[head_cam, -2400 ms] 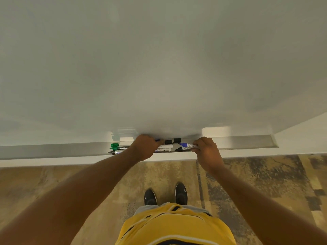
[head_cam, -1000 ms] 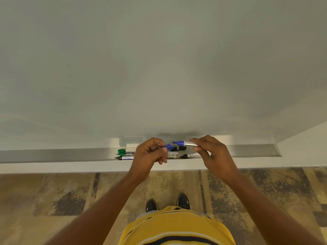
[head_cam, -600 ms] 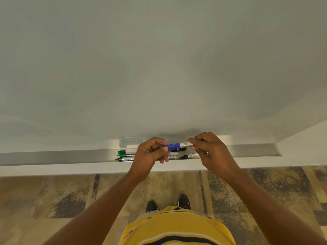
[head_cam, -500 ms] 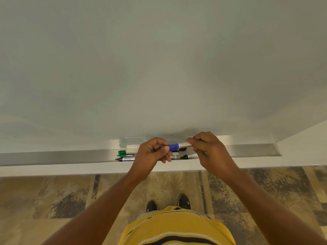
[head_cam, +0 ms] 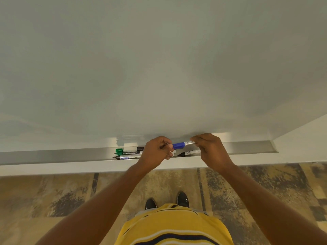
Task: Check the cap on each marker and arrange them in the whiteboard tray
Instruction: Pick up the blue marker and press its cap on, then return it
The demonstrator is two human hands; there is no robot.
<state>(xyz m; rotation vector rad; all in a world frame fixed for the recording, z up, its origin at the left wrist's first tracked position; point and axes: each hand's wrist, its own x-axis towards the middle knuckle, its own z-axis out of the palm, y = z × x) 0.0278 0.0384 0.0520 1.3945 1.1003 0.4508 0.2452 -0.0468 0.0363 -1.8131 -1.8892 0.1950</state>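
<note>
I hold a blue marker [head_cam: 182,144] level just above the metal whiteboard tray [head_cam: 53,154]. My left hand [head_cam: 155,152] pinches its blue cap end, and my right hand [head_cam: 210,149] grips the silver barrel. In the tray to the left lie a green-capped marker [head_cam: 126,152] and a marker with a blue label [head_cam: 127,157]. A small black cap [head_cam: 140,148] sits behind them. Below my hands lies a black-tipped marker [head_cam: 188,153] without a cap. Other markers are partly hidden behind my left hand.
The large white whiteboard [head_cam: 159,68] fills the upper view, with a white wall strip below the tray. The tray's right end [head_cam: 272,147] lies beyond my right hand. Patterned carpet [head_cam: 53,200] and my black shoes [head_cam: 183,199] are below.
The blue marker was lifted from the tray. My left hand brought the blue cap to its tip, and cap and barrel now sit joined between both hands.
</note>
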